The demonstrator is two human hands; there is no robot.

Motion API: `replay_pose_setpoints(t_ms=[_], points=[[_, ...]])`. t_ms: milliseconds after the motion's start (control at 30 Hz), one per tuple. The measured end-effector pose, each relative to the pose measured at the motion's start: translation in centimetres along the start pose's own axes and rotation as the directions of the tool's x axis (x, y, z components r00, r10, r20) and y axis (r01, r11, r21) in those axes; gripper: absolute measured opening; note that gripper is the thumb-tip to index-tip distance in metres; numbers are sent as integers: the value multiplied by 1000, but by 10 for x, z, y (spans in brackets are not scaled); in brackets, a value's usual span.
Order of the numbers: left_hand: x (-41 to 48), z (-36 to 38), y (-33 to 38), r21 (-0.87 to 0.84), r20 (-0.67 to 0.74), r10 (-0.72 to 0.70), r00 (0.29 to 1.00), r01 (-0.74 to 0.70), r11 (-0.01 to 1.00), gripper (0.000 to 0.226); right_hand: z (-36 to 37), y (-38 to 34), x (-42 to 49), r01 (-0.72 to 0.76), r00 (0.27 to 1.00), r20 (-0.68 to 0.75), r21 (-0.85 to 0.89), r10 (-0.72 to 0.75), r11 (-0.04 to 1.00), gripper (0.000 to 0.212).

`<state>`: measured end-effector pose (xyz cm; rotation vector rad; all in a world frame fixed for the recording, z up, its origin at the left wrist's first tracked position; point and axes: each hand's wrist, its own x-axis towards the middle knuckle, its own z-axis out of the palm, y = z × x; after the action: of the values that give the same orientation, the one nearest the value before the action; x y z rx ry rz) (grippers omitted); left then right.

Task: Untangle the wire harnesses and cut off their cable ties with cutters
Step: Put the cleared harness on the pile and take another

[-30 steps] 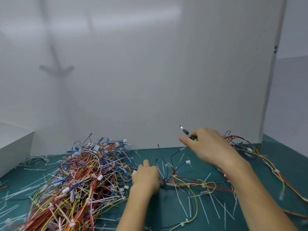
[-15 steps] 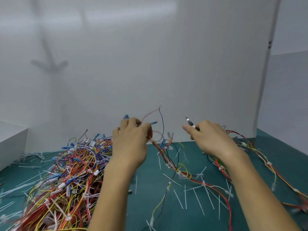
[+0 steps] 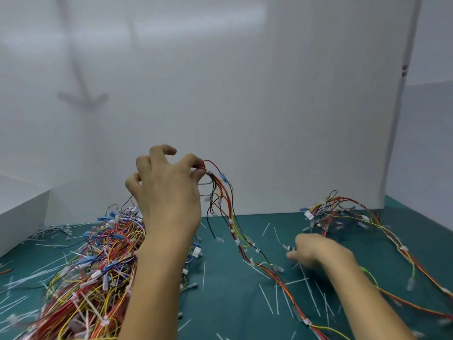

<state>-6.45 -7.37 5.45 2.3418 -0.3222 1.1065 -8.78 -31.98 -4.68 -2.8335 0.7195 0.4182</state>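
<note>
Left hand is raised at centre, thumb and fingertips pinching the top of a wire harness. The harness hangs down and trails near-right across the green mat. Right hand is low over the mat, right of the harness, fingers curled round the cutters; only a blurred tip shows. A big tangled harness pile fills the near left, under the left forearm. A smaller harness bundle lies far right against the white back panel. A white box stands at the left edge. Cut cable ties are scattered about. Open mat lies between the pile and the hanging harness, and at far centre along the panel's base.
</note>
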Motion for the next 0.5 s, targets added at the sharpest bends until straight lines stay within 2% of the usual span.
replay_pose_setpoints(t_ms=[100, 233, 500], points=[[-1, 1, 3, -8, -11, -10, 1000, 10, 1000, 19, 12, -6, 2, -19, 999, 34, -65, 21, 998, 48], [-3, 1, 9, -50, -7, 0, 1000, -1, 999, 20, 25, -15, 6, -92, 996, -3, -26, 92, 995, 65], [-5, -2, 17, -85, -11, 5, 1000, -6, 996, 19, 40, -25, 9, -78, 992, -103, -61, 72, 995, 61]])
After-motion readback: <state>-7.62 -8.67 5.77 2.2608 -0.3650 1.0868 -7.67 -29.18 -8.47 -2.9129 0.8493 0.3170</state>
